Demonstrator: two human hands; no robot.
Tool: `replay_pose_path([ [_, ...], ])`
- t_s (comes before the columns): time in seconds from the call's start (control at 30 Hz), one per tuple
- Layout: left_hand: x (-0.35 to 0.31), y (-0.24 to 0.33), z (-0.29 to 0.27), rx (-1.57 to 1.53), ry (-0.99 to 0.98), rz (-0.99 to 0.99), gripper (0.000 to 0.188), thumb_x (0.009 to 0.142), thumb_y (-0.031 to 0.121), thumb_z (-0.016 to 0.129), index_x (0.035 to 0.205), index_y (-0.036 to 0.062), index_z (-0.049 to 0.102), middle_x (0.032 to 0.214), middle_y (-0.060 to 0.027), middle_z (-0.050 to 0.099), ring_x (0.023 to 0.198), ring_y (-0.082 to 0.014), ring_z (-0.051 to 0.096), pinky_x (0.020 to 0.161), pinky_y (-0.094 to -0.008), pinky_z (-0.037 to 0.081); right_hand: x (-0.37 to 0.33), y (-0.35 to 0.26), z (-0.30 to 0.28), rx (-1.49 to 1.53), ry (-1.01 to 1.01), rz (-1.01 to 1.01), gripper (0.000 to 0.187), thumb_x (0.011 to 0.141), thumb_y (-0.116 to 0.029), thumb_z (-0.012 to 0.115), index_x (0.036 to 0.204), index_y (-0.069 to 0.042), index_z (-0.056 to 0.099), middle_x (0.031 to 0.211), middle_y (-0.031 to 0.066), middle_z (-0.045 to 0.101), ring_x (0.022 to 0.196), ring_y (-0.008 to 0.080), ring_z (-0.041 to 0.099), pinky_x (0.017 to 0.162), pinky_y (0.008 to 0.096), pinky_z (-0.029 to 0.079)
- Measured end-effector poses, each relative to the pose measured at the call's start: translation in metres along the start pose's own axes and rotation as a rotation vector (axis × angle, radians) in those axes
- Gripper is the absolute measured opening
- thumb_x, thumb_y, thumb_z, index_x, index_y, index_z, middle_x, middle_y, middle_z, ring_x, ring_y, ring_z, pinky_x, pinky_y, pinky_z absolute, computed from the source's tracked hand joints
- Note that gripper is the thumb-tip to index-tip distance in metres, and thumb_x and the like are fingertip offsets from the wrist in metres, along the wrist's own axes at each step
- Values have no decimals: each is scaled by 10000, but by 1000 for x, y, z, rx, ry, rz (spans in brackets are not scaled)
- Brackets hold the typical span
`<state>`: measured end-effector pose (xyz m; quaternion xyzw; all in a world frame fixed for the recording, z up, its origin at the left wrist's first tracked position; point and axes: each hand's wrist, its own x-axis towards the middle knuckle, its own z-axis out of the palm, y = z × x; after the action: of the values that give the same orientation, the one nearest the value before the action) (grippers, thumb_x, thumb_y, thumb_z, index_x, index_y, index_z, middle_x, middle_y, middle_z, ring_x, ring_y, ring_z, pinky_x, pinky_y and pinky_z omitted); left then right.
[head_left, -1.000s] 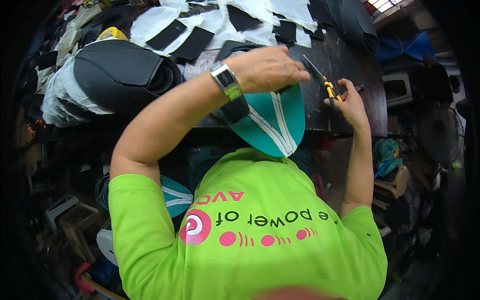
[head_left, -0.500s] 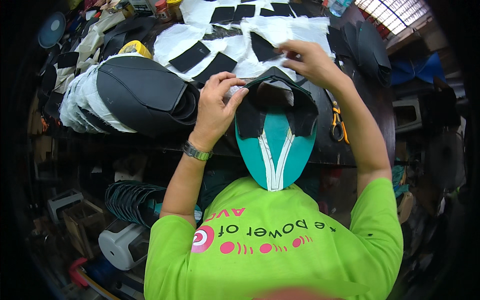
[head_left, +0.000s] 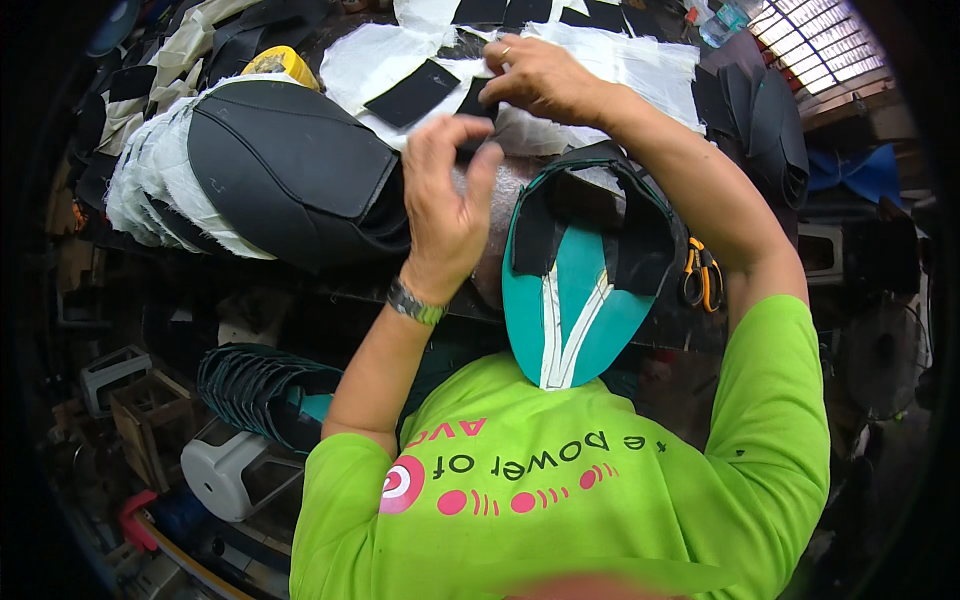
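1. The left hand (head_left: 447, 200) is rising above the bench edge with its fingers curled and thumb bent toward them, pinching the near edge of a small black rectangular patch (head_left: 478, 112); the grip is narrow.
2. The right hand (head_left: 540, 78) is sitting just beyond the left hand, fingers bent down onto the far end of the same patch, pinching it closed between thumb and fingertips.
3. Below both grips, toward the person, a teal shield-shaped panel with a white centre stripe and black trim pieces (head_left: 580, 300) is lying on the bench, its pointed end hanging over the lime-green shirt (head_left: 560, 500).
4. Under and behind the hands, sheets of frayed white fabric (head_left: 640, 70) are spreading across the bench, with another flat black rectangle (head_left: 412, 92) just left of the pinched patch.
5. Further left of the grips, a large black curved moulded panel (head_left: 290, 185) is resting on a stack of white-edged layers (head_left: 150, 180).
6. To the right of the right forearm, orange-handled scissors (head_left: 700, 272) are lying on the bench, well apart from both hands.
7. A metal wristwatch (head_left: 415, 303) is sitting on the left wrist.
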<state>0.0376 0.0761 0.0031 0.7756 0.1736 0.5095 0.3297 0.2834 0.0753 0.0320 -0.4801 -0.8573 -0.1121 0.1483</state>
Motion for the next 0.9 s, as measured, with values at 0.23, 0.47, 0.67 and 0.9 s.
replay_pose_path([
  [0.23,70,-41,58,131,-150,-349,441,1052,460,452,1275,167,694,1345,-153,638,1299,-390,549,1096,-662,311,-57,-9,-39,133,295,424,207,897,-81,689,1078,-152,763,948,115,751,840,322,720,744,358,568],
  [0.47,59,-98,101,618,-584,-487,617,1033,588,364,1528,252,517,1649,-183,352,1542,-475,211,1178,-747,54,-171,-34,-93,66,687,823,208,946,-58,642,1079,-103,795,879,-32,731,773,38,609,689,207,485],
  [0.67,93,-82,101,634,-664,-599,707,998,699,367,1467,222,595,1586,-224,436,1492,-465,340,1145,-784,88,-223,-119,-192,580,854,842,247,961,-74,629,1166,28,720,949,18,688,803,79,615,758,202,470],
  [0.9,66,105,0,-546,-763,240,789,749,558,808,1289,-1,673,1214,-114,725,1158,-259,680,1081,-374,442,-169,-236,-243,914,425,521,299,676,92,709,973,72,733,881,137,725,739,211,677,720,283,528],
])
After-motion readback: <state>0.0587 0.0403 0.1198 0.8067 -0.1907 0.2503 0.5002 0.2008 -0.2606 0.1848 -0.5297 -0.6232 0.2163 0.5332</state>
